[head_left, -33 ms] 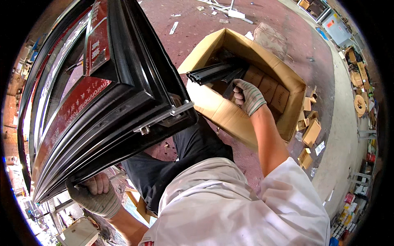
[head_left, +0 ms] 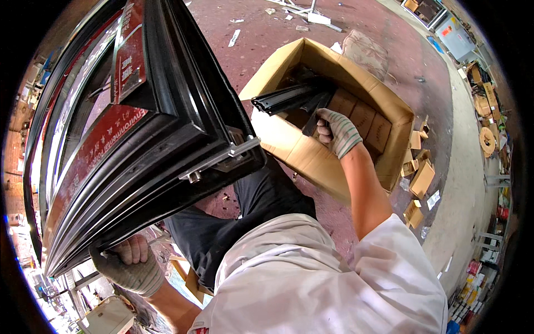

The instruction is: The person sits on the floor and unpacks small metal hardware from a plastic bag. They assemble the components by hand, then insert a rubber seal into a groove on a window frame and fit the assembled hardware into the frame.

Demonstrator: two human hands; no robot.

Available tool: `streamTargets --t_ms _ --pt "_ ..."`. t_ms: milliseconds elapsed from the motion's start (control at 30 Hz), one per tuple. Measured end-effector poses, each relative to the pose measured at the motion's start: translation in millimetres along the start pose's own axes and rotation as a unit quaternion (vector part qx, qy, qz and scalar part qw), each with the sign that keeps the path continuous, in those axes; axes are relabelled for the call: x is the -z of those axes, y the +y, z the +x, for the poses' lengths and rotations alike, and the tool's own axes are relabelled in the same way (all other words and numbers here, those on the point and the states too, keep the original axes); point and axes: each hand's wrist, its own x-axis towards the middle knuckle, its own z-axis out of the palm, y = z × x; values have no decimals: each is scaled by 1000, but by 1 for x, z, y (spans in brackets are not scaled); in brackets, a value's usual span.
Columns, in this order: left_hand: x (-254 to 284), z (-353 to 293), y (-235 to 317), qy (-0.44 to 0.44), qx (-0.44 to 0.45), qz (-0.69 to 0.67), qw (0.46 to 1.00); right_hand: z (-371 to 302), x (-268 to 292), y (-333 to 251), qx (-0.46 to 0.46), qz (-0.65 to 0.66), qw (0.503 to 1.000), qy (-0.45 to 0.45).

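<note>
At the left stands a large black window or door frame (head_left: 167, 146), made of ridged profiles with red-and-white film on its face. A metal bar with a bolt (head_left: 219, 158) crosses its near right corner. My left hand (head_left: 130, 264), in a grey knit glove, is closed round the frame's lower edge; its thumb side is partly hidden. My right hand (head_left: 338, 132), in a striped knit glove, is over an open cardboard box (head_left: 295, 146). Its fingers are pinched on a dark flat strip (head_left: 312, 123). Beside it, a bundle of black profiles (head_left: 282, 100) sticks out over the box's left wall.
Several small brown cartons (head_left: 362, 118) sit inside the box. A patterned cushion (head_left: 364, 54) lies behind it. Small opened cartons (head_left: 421, 179) and paper scraps litter the red floor at right. A white metal stand (head_left: 303, 11) is at the far edge. Shelved goods line the right side.
</note>
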Motion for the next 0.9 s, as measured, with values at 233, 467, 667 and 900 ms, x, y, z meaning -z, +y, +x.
streamTargets --t_ms 233,467,667,900 --pt "-2 -4 -10 -41 4 7 999 -41 -9 17 -27 20 997 -68" --pt "-11 -32 -50 -64 42 -3 997 -85 -36 53 -34 101 984 -146" --pt "-47 -52 -86 -73 115 317 938 -122 -65 71 46 111 982 -146" --pt "-61 -52 -110 -225 76 498 834 -144 -91 72 115 -36 992 -39"
